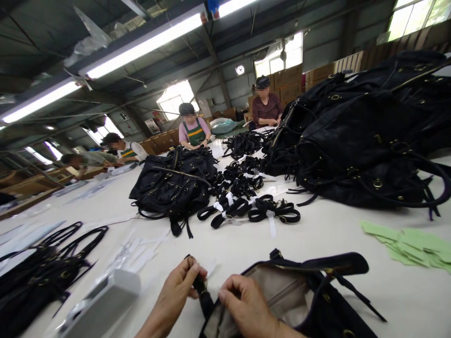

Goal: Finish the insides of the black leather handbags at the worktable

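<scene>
A black handbag lies at the front of the table with its top gaping, so the beige lining shows. My left hand pinches a black strap tab at the bag's left end. Closed on the bag's near left rim, my right hand rests just beside it, its fingertips partly hidden. A bit of thin clear or white film shows between the two hands. To the right, a dark tassel hangs from the zipper end.
Bundled black straps with white ties lie mid-table. Black bags stand beyond, in a heap at right, and at left. A grey-white box sits by my left arm; green slips lie right. Several people work across the table.
</scene>
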{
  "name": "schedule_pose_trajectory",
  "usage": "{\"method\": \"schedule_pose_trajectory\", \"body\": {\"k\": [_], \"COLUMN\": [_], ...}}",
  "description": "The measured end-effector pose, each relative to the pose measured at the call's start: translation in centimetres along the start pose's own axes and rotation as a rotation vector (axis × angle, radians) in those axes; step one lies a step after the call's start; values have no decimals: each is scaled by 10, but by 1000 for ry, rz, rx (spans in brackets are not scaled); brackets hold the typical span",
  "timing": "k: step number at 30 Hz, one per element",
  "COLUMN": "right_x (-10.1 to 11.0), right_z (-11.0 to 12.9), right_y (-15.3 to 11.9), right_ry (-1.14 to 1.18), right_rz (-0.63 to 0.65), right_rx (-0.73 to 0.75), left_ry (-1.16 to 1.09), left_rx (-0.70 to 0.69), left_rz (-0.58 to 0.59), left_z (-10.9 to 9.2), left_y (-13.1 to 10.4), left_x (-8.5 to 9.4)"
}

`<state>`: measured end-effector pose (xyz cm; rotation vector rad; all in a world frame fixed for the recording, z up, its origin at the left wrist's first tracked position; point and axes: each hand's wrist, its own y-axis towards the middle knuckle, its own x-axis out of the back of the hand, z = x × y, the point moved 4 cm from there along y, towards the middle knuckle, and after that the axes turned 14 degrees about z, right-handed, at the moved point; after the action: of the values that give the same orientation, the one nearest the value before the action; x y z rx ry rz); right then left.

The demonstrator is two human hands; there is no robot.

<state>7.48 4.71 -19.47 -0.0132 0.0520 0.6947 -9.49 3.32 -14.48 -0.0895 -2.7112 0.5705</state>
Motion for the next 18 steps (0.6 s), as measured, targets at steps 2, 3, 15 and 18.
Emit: {"method": "schedule_pose_trajectory", "body": {"k": [2, 3, 15, 18], "right_x": [-1, -1, -5, -6], "right_z": [-1, -1, 5, 5], "right_y": [0, 0, -4, -4], "right_ry": [6, 12, -75, -70], "right_rz": [11, 11, 94, 101], "right_rx": [1, 3, -17, -28], "left_ry": [-43, -57, -106, -27], "left_rx": [-3, -18, -73, -96], "left_rz": [88, 128, 55, 22], "left_z": [3, 6, 34, 25], "left_y": [-9, -14, -30, -27], "left_x": [-6, -8, -10, -16]}}
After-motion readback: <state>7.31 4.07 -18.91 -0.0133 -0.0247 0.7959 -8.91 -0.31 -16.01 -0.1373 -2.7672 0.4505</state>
